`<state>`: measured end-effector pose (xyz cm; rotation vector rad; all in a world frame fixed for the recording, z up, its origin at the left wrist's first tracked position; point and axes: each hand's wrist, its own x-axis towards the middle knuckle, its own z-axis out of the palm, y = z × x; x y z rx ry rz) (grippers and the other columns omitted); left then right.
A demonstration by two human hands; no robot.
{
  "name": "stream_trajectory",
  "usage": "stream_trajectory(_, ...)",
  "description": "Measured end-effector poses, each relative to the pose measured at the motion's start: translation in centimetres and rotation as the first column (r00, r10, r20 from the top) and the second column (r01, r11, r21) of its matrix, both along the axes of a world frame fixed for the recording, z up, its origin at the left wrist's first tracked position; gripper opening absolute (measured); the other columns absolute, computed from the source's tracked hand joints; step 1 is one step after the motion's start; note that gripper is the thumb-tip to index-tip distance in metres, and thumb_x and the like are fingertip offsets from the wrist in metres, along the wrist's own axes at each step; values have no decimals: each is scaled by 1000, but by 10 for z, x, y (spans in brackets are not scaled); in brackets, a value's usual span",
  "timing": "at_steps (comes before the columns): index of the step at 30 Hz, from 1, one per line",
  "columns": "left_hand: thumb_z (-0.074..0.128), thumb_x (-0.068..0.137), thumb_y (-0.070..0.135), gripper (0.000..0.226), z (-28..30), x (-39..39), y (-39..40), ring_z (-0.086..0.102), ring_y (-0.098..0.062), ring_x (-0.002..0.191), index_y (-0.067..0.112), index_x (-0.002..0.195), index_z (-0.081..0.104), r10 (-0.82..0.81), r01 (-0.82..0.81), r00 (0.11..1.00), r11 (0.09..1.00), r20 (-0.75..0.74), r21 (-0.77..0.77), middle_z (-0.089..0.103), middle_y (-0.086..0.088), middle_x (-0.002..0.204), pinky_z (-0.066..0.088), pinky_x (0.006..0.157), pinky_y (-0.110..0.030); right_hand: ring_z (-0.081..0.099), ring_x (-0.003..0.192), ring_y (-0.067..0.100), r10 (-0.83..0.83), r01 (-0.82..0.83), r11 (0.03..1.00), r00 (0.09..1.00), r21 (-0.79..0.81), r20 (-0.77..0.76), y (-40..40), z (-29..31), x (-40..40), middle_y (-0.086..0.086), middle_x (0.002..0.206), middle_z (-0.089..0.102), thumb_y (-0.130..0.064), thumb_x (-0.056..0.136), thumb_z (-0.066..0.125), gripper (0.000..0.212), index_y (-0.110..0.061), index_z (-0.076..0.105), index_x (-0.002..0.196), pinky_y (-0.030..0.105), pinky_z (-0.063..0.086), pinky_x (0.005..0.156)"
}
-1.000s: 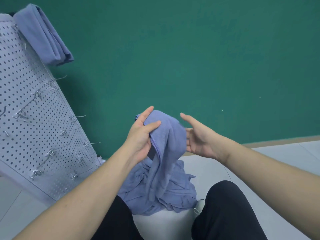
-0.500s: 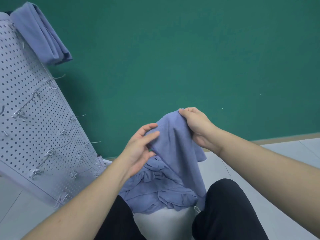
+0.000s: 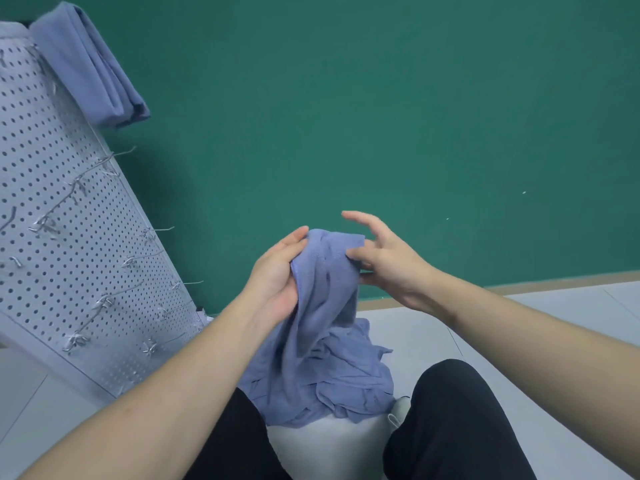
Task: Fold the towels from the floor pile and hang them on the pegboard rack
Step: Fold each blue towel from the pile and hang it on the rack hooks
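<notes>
A blue-grey towel (image 3: 327, 271) hangs lifted in front of me, its lower part trailing into the crumpled pile of blue towels (image 3: 332, 382) on the floor between my knees. My left hand (image 3: 277, 275) grips the towel's left side, thumb on top of the cloth. My right hand (image 3: 384, 258) pinches the towel's upper right edge with its thumb, while the index finger sticks out above. A folded blue towel (image 3: 90, 64) hangs over the top of the white pegboard rack (image 3: 52, 220) at the left.
The pegboard rack leans against the green wall (image 3: 381, 98) and carries several bare metal hooks (image 3: 104, 161). My knees in black trousers (image 3: 457, 427) flank the pile on the pale tiled floor (image 3: 554, 323). A white shoe (image 3: 398, 408) peeks out by the right knee.
My left hand has closed on the towel's left side, and my right hand has shifted its grip, with fingers now spread and only the thumb side pinching. The towel is bunched between both hands.
</notes>
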<state>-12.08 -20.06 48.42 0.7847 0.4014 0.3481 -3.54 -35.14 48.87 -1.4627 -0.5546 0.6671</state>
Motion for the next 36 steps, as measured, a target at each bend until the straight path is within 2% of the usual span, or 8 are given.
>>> stream_trajectory(5, 60, 95, 3, 41, 3, -13, 9, 72, -15, 95, 20, 132, 58, -53, 49, 999, 975, 13, 215, 69, -5, 121, 59, 79, -30, 69, 81, 13, -126, 130, 990, 989, 46, -71, 10, 8, 1, 1, 106, 74, 8, 93, 43, 44, -22, 72, 105, 33, 56, 81)
stream_trajectory(9, 64, 88, -5, 45, -8, -22, 7, 70, -14, 92, 25, 123, 65, -157, 149, 988, 947, 3, 286, 69, -1, 121, 57, 75, -32, 68, 78, 18, -201, 221, 973, 951, 61, -234, 13, 18, 8, 13, 104, 70, 11, 94, 39, 46, -20, 69, 111, 25, 59, 65)
stream_trajectory(12, 58, 90, -12, 36, -12, -21, 3, 72, -15, 90, 14, 113, 69, -151, 152, 988, 944, -25, 294, 73, -9, 111, 58, 74, -26, 64, 68, 18, -227, 239, 971, 933, 8, -279, 11, 18, 10, 14, 91, 68, 7, 95, 41, 38, -18, 68, 107, 24, 55, 56)
stream_trajectory(15, 53, 92, -14, 37, -11, -14, 1, 72, -15, 94, 13, 113, 68, -100, 103, 995, 954, -23, 280, 74, -9, 111, 58, 80, -25, 60, 56, 9, -173, 197, 979, 932, 45, -318, 7, 16, 11, -1, 63, 63, -5, 98, 53, 19, -16, 66, 105, 19, 50, 53)
stream_trajectory(22, 57, 93, -4, 30, -5, -6, 10, 67, -14, 82, 17, 113, 68, -87, 138, 986, 903, -141, 407, 71, -8, 100, 53, 72, -28, 62, 89, 10, -125, 145, 961, 987, -237, 97, -7, 13, 27, -8, 95, 72, -16, 97, 57, 19, -25, 73, 98, 28, 51, 77)
stream_trajectory(28, 66, 93, 5, 18, 4, -4, 19, 65, -12, 79, 18, 102, 73, -50, 182, 969, 803, -241, 567, 74, 1, 92, 54, 75, -27, 56, 81, 16, -49, 246, 867, 907, -433, 418, -8, 19, 33, 4, 103, 69, -25, 99, 48, 20, -32, 66, 100, 33, 51, 76)
stream_trajectory(32, 67, 93, 6, 14, 8, -1, 17, 64, -7, 76, 18, 96, 74, -14, 166, 969, 776, -246, 609, 75, 3, 89, 53, 74, -23, 52, 72, 15, -55, 269, 846, 903, -461, 427, -6, 23, 33, 2, 97, 66, -30, 97, 52, 11, -28, 63, 100, 27, 45, 63)
stream_trajectory(36, 72, 88, 4, 20, 16, -3, 19, 67, -3, 71, 15, 105, 74, -68, 211, 964, 786, -259, 581, 75, 1, 93, 56, 68, -17, 55, 75, 16, -83, 178, 876, 971, -449, 223, -6, 27, 32, -2, 89, 65, -40, 90, 70, 19, -22, 65, 96, 30, 50, 68)
